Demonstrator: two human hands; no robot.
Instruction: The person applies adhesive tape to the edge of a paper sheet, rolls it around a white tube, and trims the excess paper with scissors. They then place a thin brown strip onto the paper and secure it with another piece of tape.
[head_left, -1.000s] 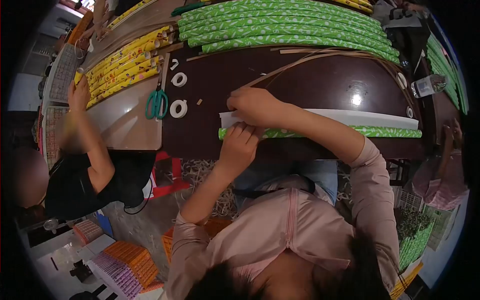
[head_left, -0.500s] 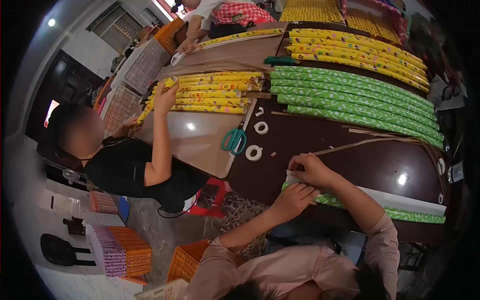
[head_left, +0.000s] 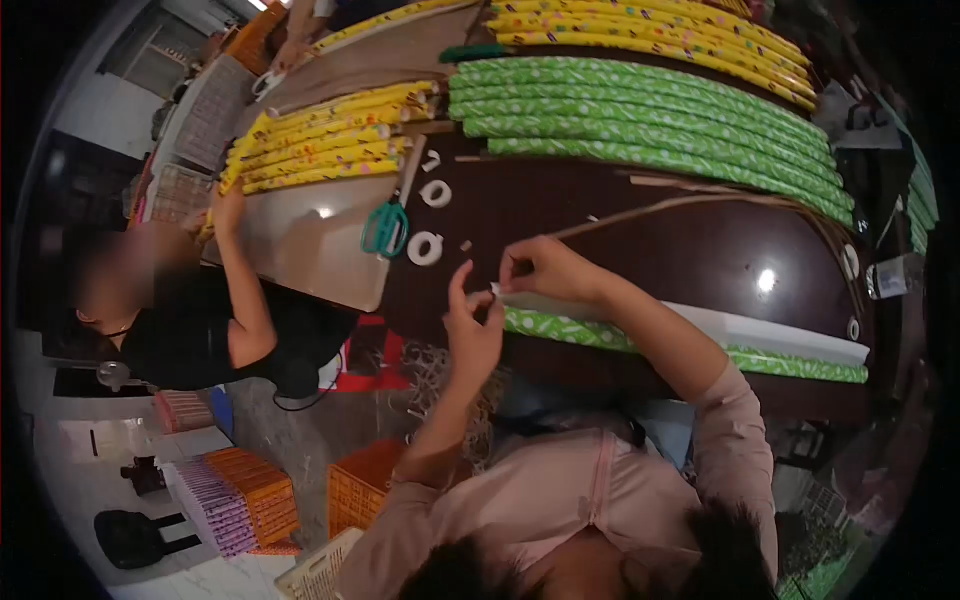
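At the left end of the green patterned roll (head_left: 565, 328) on the dark table (head_left: 520, 215), the right hand (head_left: 545, 268) pinches a small white piece (head_left: 497, 288) beside the half-open left hand (head_left: 473, 335), work seemingly needing light fingers.

Dark brown tabletop (head_left: 690, 255) gives a hand room to pass between green patterned rolls (head_left: 650, 120) and a white sheet (head_left: 790, 337), though thin brown strips (head_left: 700, 199) curve through. White tape rolls (head_left: 414, 250) and teal-handled scissors (head_left: 384, 230) obstruct the left side. At the sheet's left end, the left hand (head_left: 474, 335) and right hand (head_left: 548, 271), pinching a small white piece (head_left: 497, 288), block the way.
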